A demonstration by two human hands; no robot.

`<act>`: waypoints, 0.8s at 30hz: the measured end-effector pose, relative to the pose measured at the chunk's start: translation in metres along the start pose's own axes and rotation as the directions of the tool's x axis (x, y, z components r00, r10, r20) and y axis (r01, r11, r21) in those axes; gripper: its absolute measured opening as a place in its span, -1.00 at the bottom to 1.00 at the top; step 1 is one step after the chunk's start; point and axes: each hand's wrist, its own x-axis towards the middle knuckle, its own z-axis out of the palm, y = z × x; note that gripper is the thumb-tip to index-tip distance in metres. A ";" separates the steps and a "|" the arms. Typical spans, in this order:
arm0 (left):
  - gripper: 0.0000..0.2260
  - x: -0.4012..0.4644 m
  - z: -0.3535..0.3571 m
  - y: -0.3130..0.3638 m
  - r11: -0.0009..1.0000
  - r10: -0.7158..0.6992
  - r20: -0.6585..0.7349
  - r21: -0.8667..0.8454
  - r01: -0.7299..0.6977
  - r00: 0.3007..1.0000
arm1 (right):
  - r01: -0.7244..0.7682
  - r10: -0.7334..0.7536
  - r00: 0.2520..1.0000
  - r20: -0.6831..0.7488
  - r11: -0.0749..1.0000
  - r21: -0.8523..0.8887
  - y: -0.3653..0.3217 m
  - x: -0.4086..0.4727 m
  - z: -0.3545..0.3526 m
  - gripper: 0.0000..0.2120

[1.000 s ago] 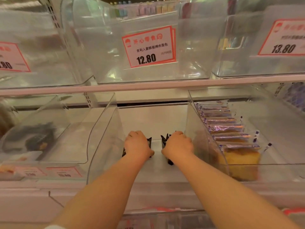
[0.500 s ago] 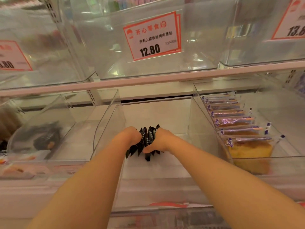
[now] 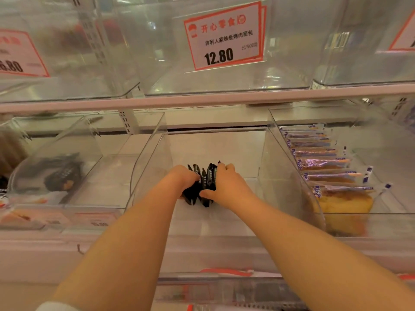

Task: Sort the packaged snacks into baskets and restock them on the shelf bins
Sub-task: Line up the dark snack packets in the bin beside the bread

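In the middle clear bin point(image 3: 265, 153) on the shelf, the left hand point(image 3: 183, 177) and right hand point(image 3: 226, 187) squeeze a bunch of upright black snack packets point(image 3: 203, 185) between them, fingers curled round it, beside the bin of cake packs point(image 3: 325, 167).

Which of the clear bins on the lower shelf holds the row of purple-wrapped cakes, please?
The right-hand bin, beside the middle bin where both hands press black packets together; the left bin holds only a dark packet.
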 end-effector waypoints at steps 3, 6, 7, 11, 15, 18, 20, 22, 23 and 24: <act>-0.73 -0.002 -0.004 0.007 0.919 0.151 -0.054 0.375 -0.120 0.987 | 0.009 -0.009 1.000 -0.005 0.999 0.031 0.001 0.001 0.004 -0.23; -0.71 -0.009 -0.012 0.014 0.742 0.278 -0.040 0.643 -0.188 0.960 | -0.052 0.054 0.999 -0.009 0.985 0.164 0.003 0.005 0.006 -0.30; -0.70 -0.011 -0.014 0.015 0.697 0.302 -0.011 0.685 -0.213 0.953 | -0.059 0.064 0.998 -0.023 0.981 0.184 0.002 0.005 0.008 -0.31; -0.71 -0.015 -0.009 0.007 0.567 0.321 0.178 0.750 -0.339 0.930 | -0.093 0.117 0.991 -0.067 0.955 0.282 -0.003 0.006 0.014 -0.34; -0.45 -0.014 0.000 -0.004 0.548 0.324 0.179 0.765 -0.338 0.929 | -0.071 0.053 0.993 0.110 0.983 0.169 0.000 0.013 0.009 -0.39; -0.43 -0.013 0.003 -0.005 0.558 0.358 0.114 0.769 -0.310 0.927 | -0.034 0.018 0.981 0.195 0.996 0.077 0.004 0.015 0.007 -0.54; -0.52 -0.012 0.003 -0.003 0.526 0.410 0.064 0.798 -0.293 0.910 | -0.060 0.044 0.985 0.164 0.994 0.096 0.009 0.014 0.009 -0.56; -0.58 -0.013 0.001 -0.002 0.520 0.412 0.040 0.810 -0.271 0.910 | -0.122 0.109 0.989 0.102 0.984 0.129 0.012 0.014 0.010 -0.62; -0.59 -0.014 0.000 -0.002 0.515 0.398 0.049 0.814 -0.267 0.916 | -0.155 0.145 0.986 0.078 0.979 0.134 0.011 0.015 0.010 -0.64; -0.57 -0.015 -0.002 -0.001 0.498 0.376 0.075 0.824 -0.270 0.924 | -0.168 0.161 0.985 0.062 0.978 0.128 0.008 0.016 0.009 -0.66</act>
